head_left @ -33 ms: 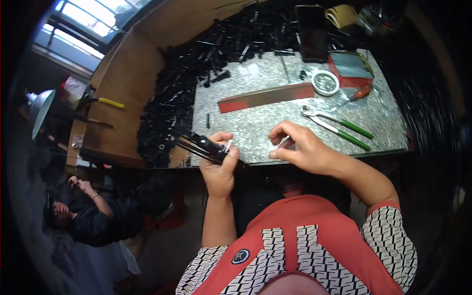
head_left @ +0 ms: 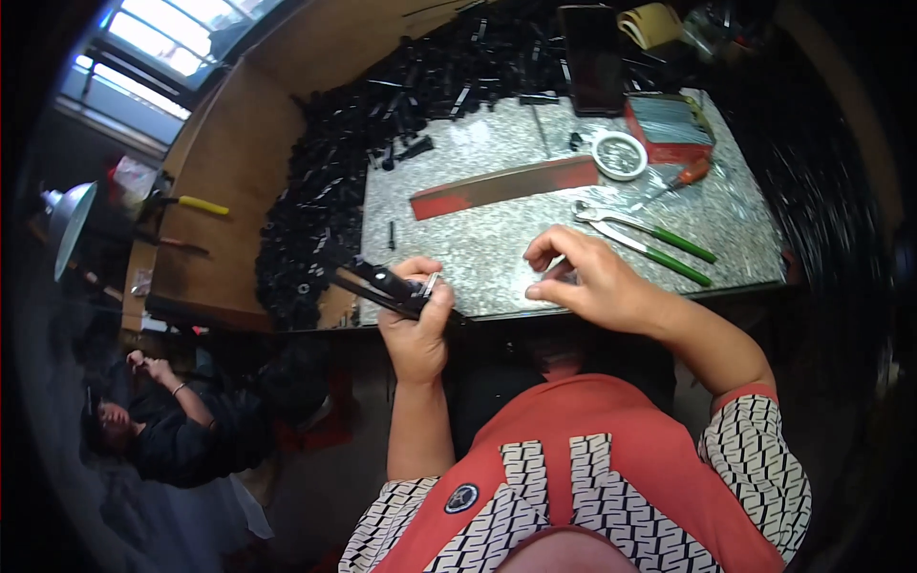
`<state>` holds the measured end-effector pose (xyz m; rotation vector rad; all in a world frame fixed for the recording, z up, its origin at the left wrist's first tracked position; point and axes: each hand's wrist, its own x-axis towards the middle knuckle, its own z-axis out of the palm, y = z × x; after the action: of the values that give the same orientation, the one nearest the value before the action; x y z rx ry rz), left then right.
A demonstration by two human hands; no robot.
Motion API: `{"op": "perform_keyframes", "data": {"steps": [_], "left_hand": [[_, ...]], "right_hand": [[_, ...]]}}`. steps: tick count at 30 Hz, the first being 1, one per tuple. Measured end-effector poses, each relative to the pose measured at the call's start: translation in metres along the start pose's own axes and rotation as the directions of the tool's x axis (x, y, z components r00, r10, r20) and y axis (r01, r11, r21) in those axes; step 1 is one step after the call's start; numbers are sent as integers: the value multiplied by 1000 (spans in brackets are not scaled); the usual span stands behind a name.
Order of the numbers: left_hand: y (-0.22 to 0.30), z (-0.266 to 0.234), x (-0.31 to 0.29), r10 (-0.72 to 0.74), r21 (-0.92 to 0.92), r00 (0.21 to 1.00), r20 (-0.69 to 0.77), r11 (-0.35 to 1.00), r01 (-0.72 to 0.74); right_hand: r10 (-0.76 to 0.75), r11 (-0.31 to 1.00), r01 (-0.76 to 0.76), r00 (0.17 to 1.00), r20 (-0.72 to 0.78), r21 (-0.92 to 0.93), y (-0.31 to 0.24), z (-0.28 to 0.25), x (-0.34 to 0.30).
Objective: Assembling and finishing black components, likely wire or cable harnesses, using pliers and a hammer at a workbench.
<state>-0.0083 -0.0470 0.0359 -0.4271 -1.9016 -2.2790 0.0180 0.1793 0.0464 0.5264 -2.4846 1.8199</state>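
Observation:
My left hand (head_left: pixel 415 334) is closed around several long, narrow black parts (head_left: pixel 387 285) at the table's near edge. They point up and to the left, and a small silver piece (head_left: pixel 432 284) shows by my thumb. My right hand (head_left: pixel 597 286) hovers over the front of the speckled stone slab (head_left: pixel 487 248), its fingers bent and the thumb apart from the forefinger. I make out nothing held there. Beyond it lie pincers with green handles (head_left: pixel 659 250). A short black piece (head_left: pixel 392 235) rests on the slab past my left hand.
A reddish bar (head_left: pixel 506 187) crosses the slab near a white round dish (head_left: pixel 619 156), a red-handled screwdriver (head_left: pixel 690 173) and a red box (head_left: pixel 678 148). Black parts (head_left: pixel 334 181) heap up behind and left; a dark phone (head_left: pixel 592 62) lies far back. Another person (head_left: pixel 191 420) sits at left.
The whole view has shifted slightly, so the table and its things appear a little further left. My right hand is slightly further right over the slab; my left hand keeps its grip.

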Motion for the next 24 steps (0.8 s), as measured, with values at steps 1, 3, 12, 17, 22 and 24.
{"op": "perform_keyframes", "data": {"steps": [1,3,12,17,22,24], "left_hand": [[0,2,-3,41,-115,999,-7,992,-42],[-3,5,-2,51,-215,999,17,976,-46],[-4,16,0,-2,-158,993,121,987,21],[-8,7,-3,-21,-174,977,211,983,59],[-11,10,-1,31,-340,951,306,937,79],[-10,10,-1,59,-426,943,328,900,91]], "right_hand": [[-24,994,22,1000,-11,-107,0,-9,-6],[-73,948,44,994,-83,-315,5,-30,-18],[-41,560,-142,979,-199,-817,33,-70,-69],[-67,556,-131,977,-202,-820,34,-68,-71],[-59,555,-145,975,-213,-819,38,-71,-71],[-78,550,-136,974,-212,-824,38,-71,-72]]}}
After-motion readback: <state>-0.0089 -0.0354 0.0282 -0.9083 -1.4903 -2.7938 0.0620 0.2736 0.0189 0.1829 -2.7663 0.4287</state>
